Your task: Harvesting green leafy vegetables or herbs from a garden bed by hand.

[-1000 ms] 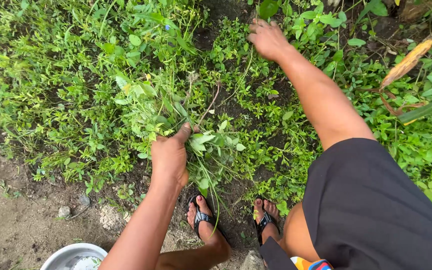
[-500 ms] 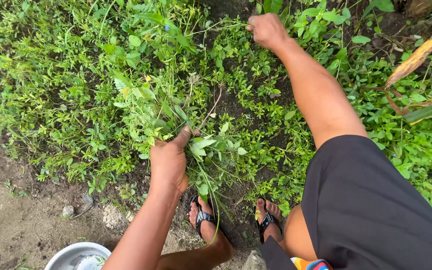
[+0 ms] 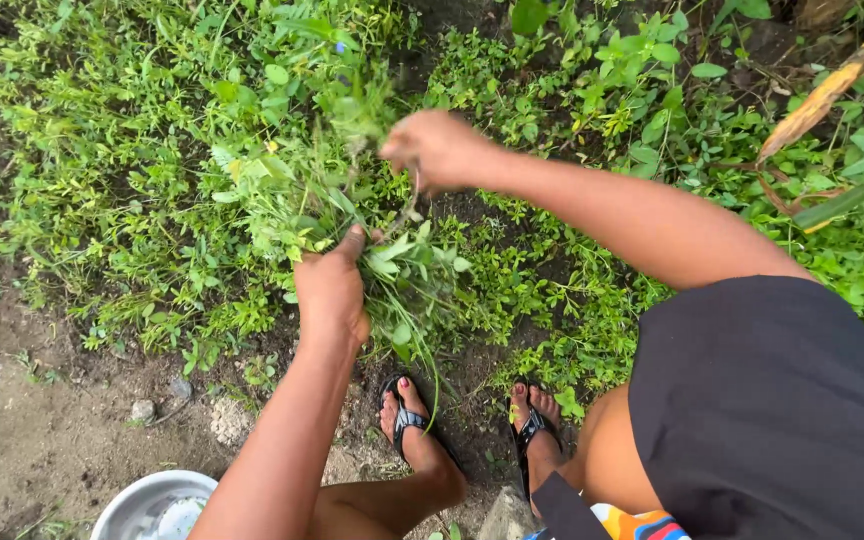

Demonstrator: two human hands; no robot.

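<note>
While your left hand (image 3: 332, 295) stays closed around a full bunch of pulled weeds (image 3: 352, 215) at centre, your right hand (image 3: 432, 150) pinches a blurred sprig beside it. Far and right, dense green ground cover (image 3: 592, 110) is uncleared; a metal basin (image 3: 152, 505) sits near left.

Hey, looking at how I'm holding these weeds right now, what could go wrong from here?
The bunch of pulled weeds in your left hand is loose and splayed, so stems may slip out as your right hand adds more. Your feet, in open sandals, are bare to soil, stones and falling roots. The white basin sits off to the side, so dropped weeds would probably land on the ground.
</note>
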